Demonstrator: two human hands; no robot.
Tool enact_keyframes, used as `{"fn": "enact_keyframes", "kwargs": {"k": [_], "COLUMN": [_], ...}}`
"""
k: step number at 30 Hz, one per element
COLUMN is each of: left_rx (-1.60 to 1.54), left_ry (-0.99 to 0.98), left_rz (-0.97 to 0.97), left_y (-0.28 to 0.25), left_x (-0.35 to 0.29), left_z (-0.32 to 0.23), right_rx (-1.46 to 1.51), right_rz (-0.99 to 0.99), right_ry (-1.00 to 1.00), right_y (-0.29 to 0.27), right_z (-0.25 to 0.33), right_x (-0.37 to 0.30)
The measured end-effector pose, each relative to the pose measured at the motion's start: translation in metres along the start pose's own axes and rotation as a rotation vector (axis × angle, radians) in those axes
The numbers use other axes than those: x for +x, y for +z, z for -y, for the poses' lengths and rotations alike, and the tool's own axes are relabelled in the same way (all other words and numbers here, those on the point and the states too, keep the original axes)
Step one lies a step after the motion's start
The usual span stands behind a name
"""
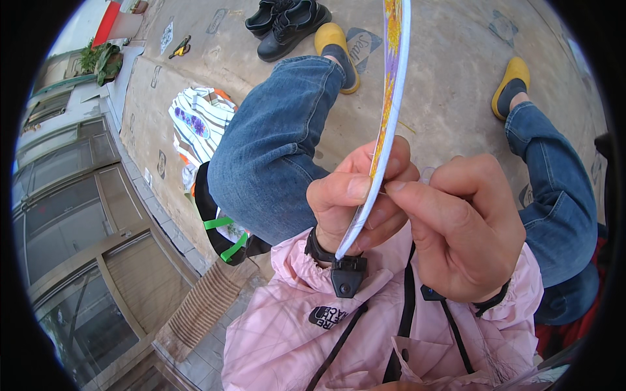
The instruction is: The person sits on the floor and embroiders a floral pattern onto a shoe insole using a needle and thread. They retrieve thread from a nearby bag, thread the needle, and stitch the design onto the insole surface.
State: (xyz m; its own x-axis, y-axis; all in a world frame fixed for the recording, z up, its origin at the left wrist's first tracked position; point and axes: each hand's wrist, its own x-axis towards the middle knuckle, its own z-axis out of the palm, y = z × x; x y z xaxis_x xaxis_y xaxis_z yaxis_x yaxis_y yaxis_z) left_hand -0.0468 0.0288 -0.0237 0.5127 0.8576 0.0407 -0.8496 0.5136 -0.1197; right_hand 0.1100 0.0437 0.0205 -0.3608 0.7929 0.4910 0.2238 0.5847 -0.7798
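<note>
One thin, curved panel (393,91), white-edged, with yellow and purple decoration, seen nearly edge-on; held upright, slightly tilted, in front of the seated person's chest, its lower end between the forearms. By the left hand (331,197) the panel is gripped near its lower end, the thumb being laid on the near-left side and the other fingers curled on the right side. By the right hand (466,221) the panel's right side is approached just beside the left fingers; its thumb and forefinger are pressed together at the tips, and whether anything fine is pinched there cannot be told. On the left wrist a black band with a small black device (349,277) is worn. A pink jacket (287,355), blue jeans (261,156) and yellow-and-dark shoes (332,40) are worn. On the tan floor covering (443,65) are placed: one pair of black lace-up shoes (292,32); one yellow-and-black hand tool (180,47); one white striped cloth (199,120) with a purple floral patch, left of the knee. Below the cloth, a black item with green straps (235,246) is partly hidden by the leg.
</note>
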Motion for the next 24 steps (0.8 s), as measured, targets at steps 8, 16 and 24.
{"fn": "enact_keyframes", "kwargs": {"k": [8,16,24], "left_rx": [0.285,-0.013,-0.064], "left_ry": [0.066,-0.008,-0.010], "left_rz": [-0.205,0.070,0.177], "left_y": [0.010,0.000,-0.001], "left_x": [0.000,-0.001,0.002], "left_z": [0.001,-0.007,-0.007], "right_rx": [0.046,0.051,0.082], "right_rz": [-0.063,-0.101,-0.160], "right_ry": [0.037,0.068,0.036], "right_y": [0.002,0.004,-0.001], "right_z": [-0.002,-0.001,-0.003], "right_x": [-0.002,-0.001,-0.003]}}
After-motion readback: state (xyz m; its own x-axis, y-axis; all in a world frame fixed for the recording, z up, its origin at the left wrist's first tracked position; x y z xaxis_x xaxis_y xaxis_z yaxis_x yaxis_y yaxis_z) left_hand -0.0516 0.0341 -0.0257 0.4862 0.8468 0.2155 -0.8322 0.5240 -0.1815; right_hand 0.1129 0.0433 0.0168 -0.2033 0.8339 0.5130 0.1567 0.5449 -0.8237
